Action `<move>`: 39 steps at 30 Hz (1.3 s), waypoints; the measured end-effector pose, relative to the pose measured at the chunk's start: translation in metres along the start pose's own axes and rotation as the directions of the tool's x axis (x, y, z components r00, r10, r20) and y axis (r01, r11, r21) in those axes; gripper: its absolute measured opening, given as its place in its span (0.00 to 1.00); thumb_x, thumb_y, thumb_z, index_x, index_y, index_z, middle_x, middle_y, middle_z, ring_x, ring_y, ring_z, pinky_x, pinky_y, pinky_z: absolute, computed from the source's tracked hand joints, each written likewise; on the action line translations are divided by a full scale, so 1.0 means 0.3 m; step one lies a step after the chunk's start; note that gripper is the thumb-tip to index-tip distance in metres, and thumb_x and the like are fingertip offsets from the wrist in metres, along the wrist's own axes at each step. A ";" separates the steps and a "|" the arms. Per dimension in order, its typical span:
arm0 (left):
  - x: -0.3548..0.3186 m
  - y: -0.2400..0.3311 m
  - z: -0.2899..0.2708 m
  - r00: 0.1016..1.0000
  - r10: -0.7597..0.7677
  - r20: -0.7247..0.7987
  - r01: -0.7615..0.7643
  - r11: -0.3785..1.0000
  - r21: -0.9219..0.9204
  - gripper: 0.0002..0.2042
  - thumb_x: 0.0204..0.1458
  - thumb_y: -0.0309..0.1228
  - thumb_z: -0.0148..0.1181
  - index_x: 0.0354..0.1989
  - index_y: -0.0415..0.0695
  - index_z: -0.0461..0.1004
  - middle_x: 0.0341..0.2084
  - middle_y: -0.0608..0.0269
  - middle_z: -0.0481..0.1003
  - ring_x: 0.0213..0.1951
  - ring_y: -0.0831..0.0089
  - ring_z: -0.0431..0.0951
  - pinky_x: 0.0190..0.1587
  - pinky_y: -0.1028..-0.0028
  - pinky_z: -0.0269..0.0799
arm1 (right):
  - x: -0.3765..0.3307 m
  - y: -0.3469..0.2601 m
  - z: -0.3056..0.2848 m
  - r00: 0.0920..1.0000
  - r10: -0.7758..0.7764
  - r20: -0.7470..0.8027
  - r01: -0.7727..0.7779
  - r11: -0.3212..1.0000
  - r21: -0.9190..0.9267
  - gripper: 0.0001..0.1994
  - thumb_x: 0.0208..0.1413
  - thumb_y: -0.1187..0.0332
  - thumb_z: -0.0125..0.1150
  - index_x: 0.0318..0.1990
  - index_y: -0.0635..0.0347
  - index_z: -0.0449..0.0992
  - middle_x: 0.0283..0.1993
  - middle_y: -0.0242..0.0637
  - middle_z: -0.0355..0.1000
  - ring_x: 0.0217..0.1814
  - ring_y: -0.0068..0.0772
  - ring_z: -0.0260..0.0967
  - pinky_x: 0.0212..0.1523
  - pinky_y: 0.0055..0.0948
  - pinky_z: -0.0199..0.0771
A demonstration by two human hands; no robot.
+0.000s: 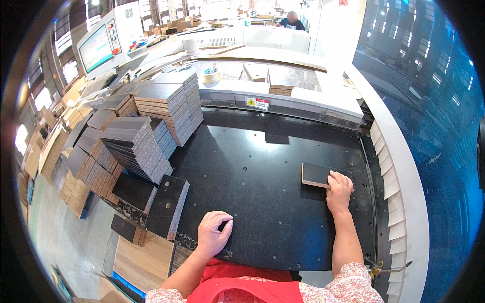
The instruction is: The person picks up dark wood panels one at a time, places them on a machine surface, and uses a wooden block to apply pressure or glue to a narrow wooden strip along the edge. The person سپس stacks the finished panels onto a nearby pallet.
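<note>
On the right of a black machine table (273,212), a small board (318,173) with a dark top face and bare brown chipboard edges is held. My right hand (339,189) grips it at its right end, thumb and fingers over the edge. The board casts a dark reflection on the surface below. My left hand (214,233) rests near the table's front left, fingers loosely curled with the thumb tip close to the index finger. Nothing shows in it. Nearest to that hand is a dark block with two round holes (168,204).
Tall stacks of cut chipboard pieces (134,146) stand along the left. Beyond the table, a white machine beam (303,108) carries a tape roll (212,76) and loose boards (280,83). A control screen (96,48) is at far left, blue panel (419,101) at right. A person (292,21) is far back.
</note>
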State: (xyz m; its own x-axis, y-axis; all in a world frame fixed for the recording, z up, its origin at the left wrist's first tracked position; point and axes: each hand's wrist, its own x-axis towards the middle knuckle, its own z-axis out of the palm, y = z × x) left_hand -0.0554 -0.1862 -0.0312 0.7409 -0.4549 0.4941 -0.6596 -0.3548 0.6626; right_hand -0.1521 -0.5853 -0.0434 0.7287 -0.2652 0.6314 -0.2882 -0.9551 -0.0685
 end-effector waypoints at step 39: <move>-0.003 -0.002 0.000 1.000 0.000 -0.008 0.000 1.000 -0.001 0.05 0.48 0.21 0.66 0.34 0.42 0.79 0.34 0.58 0.80 0.39 0.62 0.79 0.44 0.67 0.74 | 0.001 -0.008 -0.004 1.000 0.022 0.011 -0.022 1.000 0.013 0.12 0.50 0.75 0.61 0.43 0.57 0.78 0.55 0.34 0.74 0.62 0.39 0.68 0.67 0.46 0.59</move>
State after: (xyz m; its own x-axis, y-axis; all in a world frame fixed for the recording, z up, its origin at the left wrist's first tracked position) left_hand -0.0557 -0.1856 -0.0321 0.7421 -0.4484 0.4983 -0.6592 -0.3537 0.6635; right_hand -0.1520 -0.5828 -0.0420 0.7291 -0.2878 0.6209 -0.2963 -0.9506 -0.0927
